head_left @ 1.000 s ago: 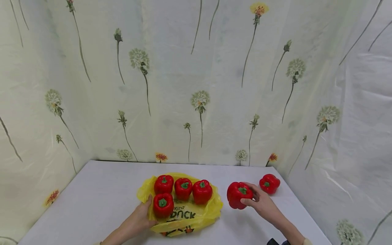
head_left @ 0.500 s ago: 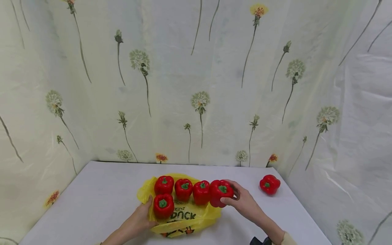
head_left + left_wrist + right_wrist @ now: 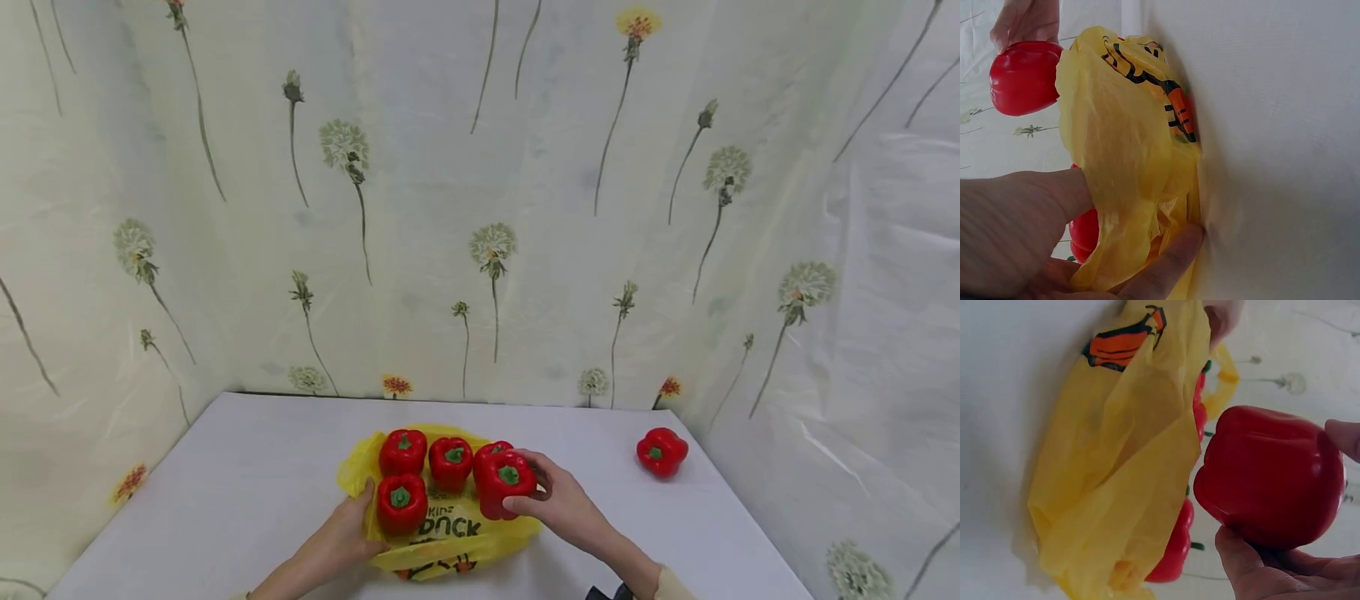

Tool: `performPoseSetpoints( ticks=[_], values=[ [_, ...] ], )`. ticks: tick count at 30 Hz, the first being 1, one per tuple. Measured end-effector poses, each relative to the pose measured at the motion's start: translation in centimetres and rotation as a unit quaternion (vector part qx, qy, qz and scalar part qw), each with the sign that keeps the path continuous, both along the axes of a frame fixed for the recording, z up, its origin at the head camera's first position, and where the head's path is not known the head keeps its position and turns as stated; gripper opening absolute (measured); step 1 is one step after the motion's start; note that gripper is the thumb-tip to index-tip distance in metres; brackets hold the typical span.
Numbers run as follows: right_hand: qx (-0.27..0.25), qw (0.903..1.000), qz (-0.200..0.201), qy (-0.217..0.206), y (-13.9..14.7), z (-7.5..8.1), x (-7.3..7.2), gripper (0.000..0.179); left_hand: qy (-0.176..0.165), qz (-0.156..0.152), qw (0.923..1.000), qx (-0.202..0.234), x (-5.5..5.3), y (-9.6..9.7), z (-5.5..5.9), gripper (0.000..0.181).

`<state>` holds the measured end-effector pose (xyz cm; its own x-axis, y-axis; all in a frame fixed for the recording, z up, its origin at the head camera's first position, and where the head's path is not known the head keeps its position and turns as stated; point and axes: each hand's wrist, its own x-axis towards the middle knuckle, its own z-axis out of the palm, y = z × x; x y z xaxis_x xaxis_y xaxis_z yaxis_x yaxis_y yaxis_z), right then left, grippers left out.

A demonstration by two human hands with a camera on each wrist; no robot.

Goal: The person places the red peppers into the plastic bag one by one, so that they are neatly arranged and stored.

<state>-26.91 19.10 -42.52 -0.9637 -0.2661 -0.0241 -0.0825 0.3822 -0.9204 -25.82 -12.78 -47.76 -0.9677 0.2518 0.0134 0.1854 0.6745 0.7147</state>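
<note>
A yellow plastic bag (image 3: 495, 546) with dark print lies spread on the table, its mouth facing up. Several red bell peppers sit in it, among them one at the back left (image 3: 402, 454) and one at the front left (image 3: 397, 512). My left hand (image 3: 351, 527) holds the bag's left rim, thumb on the inner side and fingers outside, as the left wrist view shows. Over the bag's right part, my right hand (image 3: 558, 500) grips another red bell pepper (image 3: 1272, 475) between thumb and fingers. That pepper is raised and partly covers one behind it in the head view.
A single red bell pepper (image 3: 662, 452) lies on its side near the right edge of the white table (image 3: 247, 467). Behind and beside the table hangs a pale curtain (image 3: 420, 208) printed with dandelions. A dark object (image 3: 611, 592) shows by the right wrist.
My right hand has carried its bell pepper leftward from beside the bag to over the bag's right part. The left hand keeps its hold on the rim.
</note>
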Motion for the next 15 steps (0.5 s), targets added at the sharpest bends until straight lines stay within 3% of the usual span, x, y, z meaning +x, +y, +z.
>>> performPoseSetpoints(
  ticks=[6, 15],
  values=[
    [-0.009, 0.9992, 0.035, 0.018, -1.3, 0.0, -0.3, 0.075, 0.004, 0.003, 1.0000, -0.003, 0.0, -0.1, 0.2, 0.102],
    [0.020, 0.9991, 0.035, 0.014, -4.1, -1.2, -0.7, 0.075, 0.003, -0.002, 1.0000, 0.009, 0.1, -0.2, 0.0, 0.103]
  ],
)
